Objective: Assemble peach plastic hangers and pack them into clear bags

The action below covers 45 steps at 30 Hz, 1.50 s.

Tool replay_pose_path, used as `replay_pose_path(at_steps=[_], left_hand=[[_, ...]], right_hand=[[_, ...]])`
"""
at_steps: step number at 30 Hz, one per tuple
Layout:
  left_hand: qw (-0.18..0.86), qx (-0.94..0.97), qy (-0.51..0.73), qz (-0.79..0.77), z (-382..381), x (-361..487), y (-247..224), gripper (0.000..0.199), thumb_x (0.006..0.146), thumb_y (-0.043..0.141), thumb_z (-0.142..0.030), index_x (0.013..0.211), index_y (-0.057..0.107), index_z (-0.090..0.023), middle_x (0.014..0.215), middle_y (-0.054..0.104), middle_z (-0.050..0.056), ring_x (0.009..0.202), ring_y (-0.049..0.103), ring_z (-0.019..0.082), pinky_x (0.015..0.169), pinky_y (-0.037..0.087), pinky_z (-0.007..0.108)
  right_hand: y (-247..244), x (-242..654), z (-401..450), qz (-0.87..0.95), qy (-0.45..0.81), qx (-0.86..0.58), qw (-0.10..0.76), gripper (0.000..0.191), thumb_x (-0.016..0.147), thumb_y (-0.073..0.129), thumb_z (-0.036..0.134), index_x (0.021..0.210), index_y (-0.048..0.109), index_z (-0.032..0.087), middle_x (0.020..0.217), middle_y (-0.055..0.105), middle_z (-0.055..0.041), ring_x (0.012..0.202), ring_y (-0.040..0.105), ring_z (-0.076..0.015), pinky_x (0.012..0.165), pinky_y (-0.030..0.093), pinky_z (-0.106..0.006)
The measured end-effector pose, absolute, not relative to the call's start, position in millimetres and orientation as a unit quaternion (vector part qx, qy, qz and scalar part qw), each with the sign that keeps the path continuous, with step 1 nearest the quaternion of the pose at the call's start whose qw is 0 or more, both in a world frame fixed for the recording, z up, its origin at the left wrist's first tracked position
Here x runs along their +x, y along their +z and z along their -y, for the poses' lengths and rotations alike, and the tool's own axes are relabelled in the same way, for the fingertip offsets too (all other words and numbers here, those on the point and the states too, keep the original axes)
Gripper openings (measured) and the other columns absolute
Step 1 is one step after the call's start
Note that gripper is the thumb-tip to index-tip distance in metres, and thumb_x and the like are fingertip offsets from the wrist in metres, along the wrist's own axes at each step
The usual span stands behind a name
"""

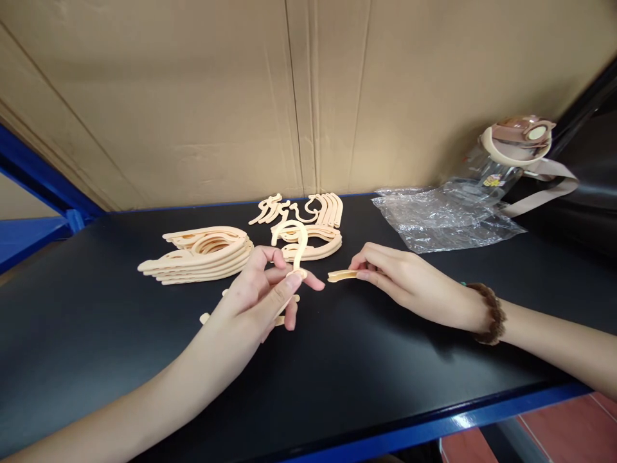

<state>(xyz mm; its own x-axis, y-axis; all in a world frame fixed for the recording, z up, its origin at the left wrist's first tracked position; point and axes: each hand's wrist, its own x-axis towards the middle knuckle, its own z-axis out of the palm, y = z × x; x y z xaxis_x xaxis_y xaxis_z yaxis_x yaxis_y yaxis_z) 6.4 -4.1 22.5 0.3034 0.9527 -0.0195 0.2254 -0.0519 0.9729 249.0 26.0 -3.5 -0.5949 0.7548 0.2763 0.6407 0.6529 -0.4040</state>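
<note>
My left hand [263,292] pinches a cream plastic hanger hook [303,247] between thumb and fingers, its curved end pointing up. To the right, my right hand [398,276] grips a short cream hanger arm piece [341,276] by one end; its free end points at the hook, with a gap between them. Partly hidden beneath my left hand are more cream pieces [205,318]. Left of that hand lies a stack of cream hanger parts [207,260]. Behind it are a smaller stack [321,251], loose hooks [270,209] and several curved arm pieces [332,209].
A crumpled clear plastic bag [429,222] lies at the back right of the black table [366,386]. On it leans a clear bottle [501,167] with a brown lid and strap. A cardboard wall [193,103] stands behind; a blue edge [463,421] runs along the front.
</note>
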Motion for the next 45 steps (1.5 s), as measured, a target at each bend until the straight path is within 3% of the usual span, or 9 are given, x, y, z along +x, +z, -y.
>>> replay_pose_path(at_steps=[4, 6, 11, 15, 19, 24, 30, 45], left_hand=[[0.541, 0.619, 0.34, -0.457, -3.2, 3.7, 18.7, 0.038, 0.088, 0.059, -0.043, 0.116, 0.047, -0.02, 0.071, 0.066, -0.002, 0.042, 0.043, 0.007, 0.038, 0.034, 0.018], [0.542, 0.612, 0.334, -0.468, -4.8, 4.1, 18.7, 0.044, 0.086, 0.06, -0.045, 0.121, 0.054, -0.018, 0.078, 0.068, 0.001, 0.046, 0.044, 0.008, 0.039, 0.036, 0.018], [0.543, 0.577, 0.336, -0.509, 0.2, 7.8, 25.6, 0.037, 0.085, 0.062, -0.04, 0.117, 0.063, -0.021, 0.096, 0.067, 0.004, 0.064, 0.051, 0.01, 0.045, 0.037, 0.017], [0.556, 0.559, 0.324, -0.522, 1.7, 5.3, 26.4, 0.033, 0.087, 0.06, -0.046, 0.108, 0.068, -0.022, 0.084, 0.063, 0.001, 0.063, 0.05, 0.01, 0.05, 0.04, 0.019], [0.578, 0.563, 0.302, -0.508, -0.6, 2.7, 23.7, 0.032, 0.089, 0.058, -0.048, 0.104, 0.071, -0.022, 0.078, 0.063, -0.002, 0.054, 0.049, 0.008, 0.054, 0.041, 0.021], [0.595, 0.561, 0.285, -0.501, -1.9, 5.2, 25.4, 0.031, 0.091, 0.058, -0.045, 0.106, 0.073, -0.023, 0.077, 0.067, -0.002, 0.055, 0.057, 0.009, 0.063, 0.045, 0.023], [0.627, 0.552, 0.234, -0.497, -2.5, 4.3, 25.6, 0.036, 0.091, 0.058, -0.048, 0.112, 0.071, -0.022, 0.074, 0.071, 0.001, 0.062, 0.062, 0.013, 0.063, 0.048, 0.023], [0.666, 0.544, 0.206, -0.468, -1.9, 5.6, 26.2, 0.031, 0.088, 0.065, -0.041, 0.107, 0.074, -0.019, 0.064, 0.073, 0.002, 0.062, 0.067, 0.014, 0.062, 0.055, 0.021]], right_hand=[[-1.3, 248.9, -20.8, 0.881, 0.176, -0.368, 0.239, 0.018, 0.101, 0.034, 0.022, 0.102, 0.052, 0.02, 0.094, 0.059, -0.0018, 0.08, 0.056, -0.0128, 0.072, 0.043, -0.026], [0.2, 248.9, -18.8, 0.883, 0.195, -0.356, 0.236, 0.018, 0.101, 0.033, 0.018, 0.101, 0.052, 0.02, 0.09, 0.058, -0.0011, 0.077, 0.054, -0.0123, 0.071, 0.041, -0.025], [2.7, 246.7, -14.8, 0.877, 0.254, -0.355, 0.201, 0.021, 0.103, 0.031, 0.026, 0.096, 0.05, 0.021, 0.078, 0.053, 0.0027, 0.068, 0.049, -0.0108, 0.067, 0.038, -0.025], [4.3, 243.6, -10.8, 0.852, 0.298, -0.381, 0.198, 0.028, 0.104, 0.029, 0.041, 0.097, 0.049, 0.022, 0.074, 0.049, 0.0045, 0.064, 0.046, -0.0107, 0.062, 0.036, -0.024], [4.5, 241.1, -8.1, 0.851, 0.32, -0.369, 0.195, 0.028, 0.103, 0.031, 0.044, 0.089, 0.044, 0.022, 0.076, 0.048, 0.0044, 0.065, 0.046, -0.0103, 0.063, 0.037, -0.023], [2.7, 238.9, -4.4, 0.895, 0.216, -0.356, 0.158, 0.031, 0.103, 0.034, 0.039, 0.083, 0.051, 0.021, 0.068, 0.049, 0.0046, 0.057, 0.045, -0.0099, 0.056, 0.032, -0.023], [-0.9, 238.8, 0.2, 0.921, 0.096, -0.346, 0.151, 0.036, 0.103, 0.035, 0.039, 0.093, 0.063, 0.019, 0.077, 0.062, 0.0008, 0.061, 0.056, -0.0108, 0.056, 0.035, -0.025], [1.1, 238.8, 5.6, 0.925, -0.2, -0.259, 0.192, 0.026, 0.1, 0.045, 0.023, 0.092, 0.067, 0.014, 0.062, 0.054, 0.0023, 0.051, 0.046, -0.0121, 0.05, 0.031, -0.029]])
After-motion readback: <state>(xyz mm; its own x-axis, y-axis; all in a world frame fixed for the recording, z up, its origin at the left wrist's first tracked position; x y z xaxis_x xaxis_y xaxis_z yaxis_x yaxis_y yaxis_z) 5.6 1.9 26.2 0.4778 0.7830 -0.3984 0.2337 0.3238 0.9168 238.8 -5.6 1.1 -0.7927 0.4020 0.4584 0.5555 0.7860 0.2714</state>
